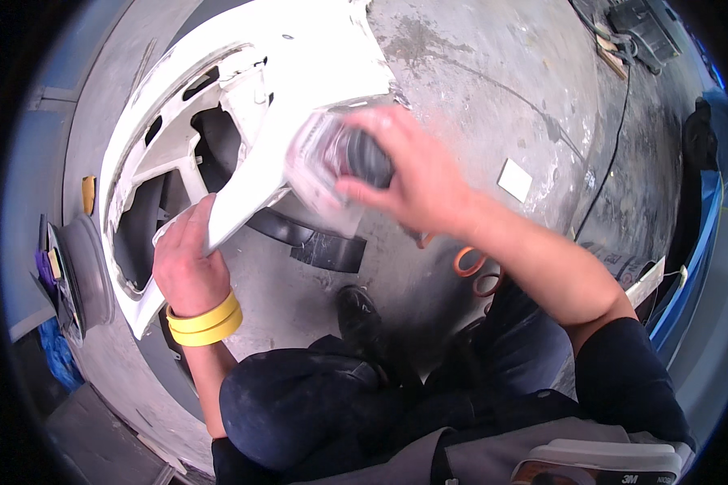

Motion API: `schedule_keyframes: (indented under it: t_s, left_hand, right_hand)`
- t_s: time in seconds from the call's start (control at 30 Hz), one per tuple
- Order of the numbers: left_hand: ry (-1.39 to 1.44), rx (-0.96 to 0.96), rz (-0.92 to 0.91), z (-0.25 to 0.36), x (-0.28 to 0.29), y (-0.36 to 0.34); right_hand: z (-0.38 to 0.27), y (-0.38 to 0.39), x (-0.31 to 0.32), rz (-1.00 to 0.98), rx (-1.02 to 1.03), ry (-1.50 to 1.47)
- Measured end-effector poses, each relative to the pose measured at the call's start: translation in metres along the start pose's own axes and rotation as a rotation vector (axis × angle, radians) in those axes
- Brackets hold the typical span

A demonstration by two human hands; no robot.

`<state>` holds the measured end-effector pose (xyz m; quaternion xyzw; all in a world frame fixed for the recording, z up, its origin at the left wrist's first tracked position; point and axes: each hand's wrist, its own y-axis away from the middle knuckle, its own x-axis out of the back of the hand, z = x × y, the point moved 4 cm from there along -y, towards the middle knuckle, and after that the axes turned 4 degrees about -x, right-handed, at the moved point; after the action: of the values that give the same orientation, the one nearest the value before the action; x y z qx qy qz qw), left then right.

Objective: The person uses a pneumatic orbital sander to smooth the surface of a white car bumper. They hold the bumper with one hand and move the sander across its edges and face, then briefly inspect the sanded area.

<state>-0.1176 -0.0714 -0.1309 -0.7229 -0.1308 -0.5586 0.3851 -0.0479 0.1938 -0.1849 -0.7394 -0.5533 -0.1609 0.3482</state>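
Observation:
A white plastic car bumper (307,56) with several openings fills the upper left of the head view. My left hand (188,263) is closed on its lower edge, with two yellow tape rolls (205,322) around the wrist. My right hand (404,174) grips a motion-blurred hand tool with a dark rounded top (364,155), apparently a sanding block, over the bumper's right part. Whether it touches the surface I cannot tell. A dark curved plastic piece (328,253) lies below the bumper.
Orange tape rolls (469,260) and a white square (514,179) lie on the grey floor (501,105). A wheel (89,275) is at the left. A black cable (615,162), a dark bin (643,32) and blue sheeting (704,234) are at the right. My dark shoe (356,315) is below.

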Motion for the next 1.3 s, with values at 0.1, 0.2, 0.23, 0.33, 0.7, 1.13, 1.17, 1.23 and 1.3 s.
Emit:
schedule_keyframes:
  t_s: [0.1, 0.2, 0.23, 0.33, 0.7, 1.13, 1.17, 1.23, 1.3]
  left_hand:
    - [0.019, -0.006, -0.004, -0.001, -0.001, -0.001]
    - [0.029, 0.008, 0.0, -0.001, 0.001, -0.001]
    - [0.019, 0.004, -0.008, -0.001, 0.001, -0.002]
    - [-0.031, 0.01, -0.033, 0.0, 0.002, -0.002]
    - [0.038, 0.044, -0.038, -0.004, 0.001, -0.003]
    - [0.127, 0.083, -0.084, -0.003, 0.011, -0.006]
    - [0.126, 0.065, -0.09, -0.003, 0.011, -0.007]
    - [0.094, 0.043, -0.093, -0.002, 0.012, -0.007]
    - [0.107, 0.042, -0.104, -0.003, 0.014, -0.006]
  right_hand:
    - [0.001, 0.02, -0.013, 0.024, 0.125, 0.0]
    - [0.014, 0.018, -0.014, 0.152, 0.14, -0.085]
    - [0.018, 0.016, -0.012, 0.188, 0.114, -0.088]
    - [0.018, 0.008, -0.009, 0.101, 0.156, -0.077]
    - [0.009, 0.027, -0.025, 0.098, 0.215, -0.177]
    - [0.042, 0.065, -0.024, 0.199, -0.057, -0.292]
    - [0.039, 0.063, -0.022, 0.209, -0.022, -0.299]
    - [0.033, 0.056, -0.019, 0.223, 0.025, -0.305]
    - [0.027, 0.05, -0.016, 0.233, 0.048, -0.286]
